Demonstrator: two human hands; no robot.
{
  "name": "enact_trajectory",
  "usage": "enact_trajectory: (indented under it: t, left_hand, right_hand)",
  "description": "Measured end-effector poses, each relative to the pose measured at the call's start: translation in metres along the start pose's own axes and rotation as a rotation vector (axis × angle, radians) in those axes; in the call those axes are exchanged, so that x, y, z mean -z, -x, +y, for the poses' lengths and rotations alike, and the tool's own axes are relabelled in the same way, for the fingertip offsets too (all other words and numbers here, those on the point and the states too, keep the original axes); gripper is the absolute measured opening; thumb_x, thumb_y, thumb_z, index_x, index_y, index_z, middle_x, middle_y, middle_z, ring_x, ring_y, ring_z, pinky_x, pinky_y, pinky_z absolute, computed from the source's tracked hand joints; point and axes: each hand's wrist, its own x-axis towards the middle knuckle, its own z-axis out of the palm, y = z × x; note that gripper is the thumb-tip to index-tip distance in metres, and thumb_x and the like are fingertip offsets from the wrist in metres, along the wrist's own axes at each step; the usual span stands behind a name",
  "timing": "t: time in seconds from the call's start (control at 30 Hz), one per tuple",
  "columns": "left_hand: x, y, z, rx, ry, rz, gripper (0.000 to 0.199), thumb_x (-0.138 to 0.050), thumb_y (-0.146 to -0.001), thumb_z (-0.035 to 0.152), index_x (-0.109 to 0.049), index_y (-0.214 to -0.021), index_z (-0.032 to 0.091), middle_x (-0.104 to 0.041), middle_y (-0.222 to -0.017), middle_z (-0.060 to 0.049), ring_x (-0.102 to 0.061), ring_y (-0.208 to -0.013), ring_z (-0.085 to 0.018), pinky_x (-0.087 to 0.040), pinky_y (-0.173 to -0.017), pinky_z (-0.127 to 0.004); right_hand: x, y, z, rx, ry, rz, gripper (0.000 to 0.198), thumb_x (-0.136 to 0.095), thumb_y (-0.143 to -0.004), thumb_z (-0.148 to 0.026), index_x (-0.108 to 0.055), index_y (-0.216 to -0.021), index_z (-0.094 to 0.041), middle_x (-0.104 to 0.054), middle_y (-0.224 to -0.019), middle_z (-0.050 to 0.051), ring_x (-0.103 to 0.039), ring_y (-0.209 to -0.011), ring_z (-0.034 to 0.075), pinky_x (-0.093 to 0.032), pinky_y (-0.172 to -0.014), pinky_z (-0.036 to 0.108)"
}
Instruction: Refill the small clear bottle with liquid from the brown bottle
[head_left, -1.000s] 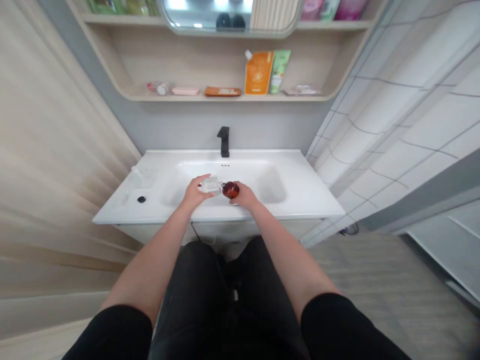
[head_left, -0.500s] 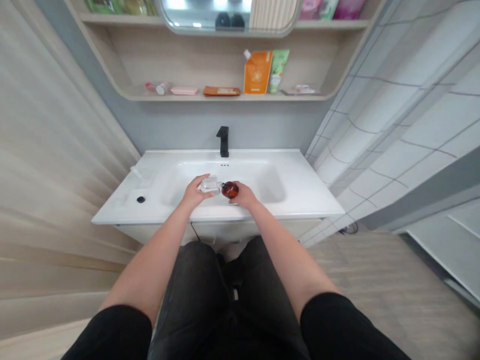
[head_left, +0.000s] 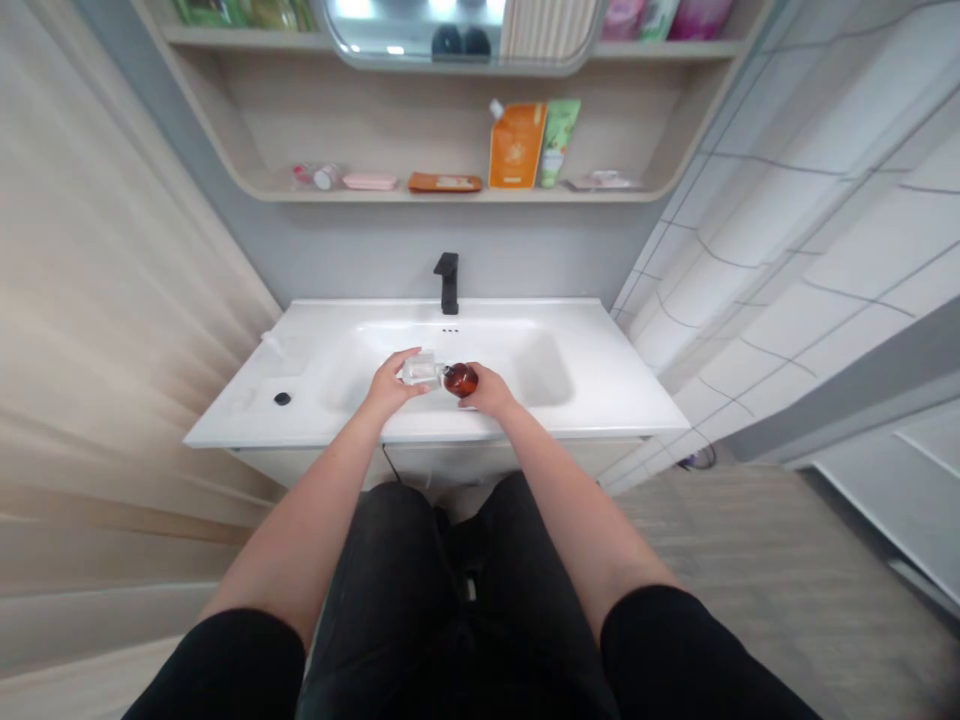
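- Amber bottle [head_left: 460, 380], gripped by the right hand [head_left: 487, 392], tips toward the clear bottle [head_left: 420, 371], centre frame.
- Left hand [head_left: 388, 385] wraps that bottle.
- Misaligned mouths could spill into the sink [head_left: 540, 370].

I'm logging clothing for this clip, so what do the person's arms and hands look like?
Both forearms are bare, with black sleeves ending above the elbows. The left hand and right hand wear no gloves; no rings, watch or markings can be made out. Dark trousers show below.

Black short sleeves, black trousers, forearms bare, no rings/watch visible.
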Motion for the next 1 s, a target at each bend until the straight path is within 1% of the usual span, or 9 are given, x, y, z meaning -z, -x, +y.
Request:
enact_trajectory:
  t: [0.17, 0.33, 0.5, 0.67, 0.8, 1.0]
  left_hand:
    - [0.0004, 0.0004, 0.0, -0.003, -0.024, 0.0, 0.094, -0.105, -0.054, 0.042, -0.075, -0.14, 0.021, -0.072, -0.139, -0.013, -0.07, -0.127, -0.034, -0.058, -0.115, -0.051]
    - [0.0001, 0.0001, -0.0003, 0.003, -0.013, -0.002, 0.094, -0.104, -0.054, 0.041, -0.074, -0.141, 0.021, -0.072, -0.14, -0.013, -0.07, -0.126, -0.034, -0.056, -0.116, -0.054]
    - [-0.0001, 0.0003, 0.0022, 0.002, -0.007, -0.002, 0.093, -0.104, -0.054, 0.041, -0.075, -0.139, 0.021, -0.072, -0.14, -0.013, -0.07, -0.126, -0.033, -0.058, -0.114, -0.052]
    - [0.0005, 0.0006, 0.0053, 0.006, -0.029, -0.005, 0.094, -0.104, -0.053, 0.043, -0.075, -0.139, 0.02, -0.074, -0.135, -0.014, -0.07, -0.125, -0.035, -0.056, -0.116, -0.054]
    - [0.0, 0.001, 0.0064, 0.027, -0.017, 0.001, 0.095, -0.104, -0.052, 0.04, -0.075, -0.14, 0.021, -0.073, -0.138, -0.013, -0.07, -0.125, -0.034, -0.057, -0.113, -0.052]
    - [0.0001, 0.0006, 0.005, 0.012, -0.018, -0.002, 0.094, -0.104, -0.053, 0.04, -0.075, -0.14, 0.02, -0.072, -0.138, -0.013, -0.069, -0.128, -0.034, -0.054, -0.119, -0.053]
  right_hand:
    - [0.0014, 0.0008, -0.0019, -0.006, 0.02, 0.003, 0.079, -0.098, -0.061, -0.019, -0.07, -0.134, -0.024, -0.08, -0.125, 0.007, -0.076, -0.113, 0.031, -0.058, -0.103, 0.042]
    - [0.0012, 0.0009, -0.0015, -0.008, -0.012, -0.006, 0.078, -0.097, -0.061, -0.018, -0.07, -0.134, -0.024, -0.08, -0.124, 0.005, -0.076, -0.112, 0.031, -0.058, -0.103, 0.042]
    - [0.0009, 0.0005, -0.0011, -0.003, -0.003, -0.001, 0.081, -0.098, -0.06, -0.018, -0.07, -0.136, -0.024, -0.08, -0.126, 0.006, -0.075, -0.114, 0.031, -0.058, -0.104, 0.043]
    - [0.0015, 0.0011, -0.0025, -0.008, 0.001, -0.001, 0.08, -0.097, -0.061, -0.018, -0.07, -0.136, -0.023, -0.08, -0.126, 0.007, -0.075, -0.112, 0.032, -0.058, -0.103, 0.043]
    - [0.001, 0.0012, -0.0021, -0.011, -0.004, -0.001, 0.079, -0.098, -0.06, -0.018, -0.07, -0.134, -0.023, -0.08, -0.124, 0.006, -0.076, -0.111, 0.031, -0.058, -0.102, 0.043]
    - [0.001, 0.0011, -0.0017, -0.001, -0.012, -0.003, 0.079, -0.098, -0.061, -0.018, -0.07, -0.135, -0.023, -0.08, -0.125, 0.006, -0.076, -0.113, 0.031, -0.058, -0.103, 0.042]
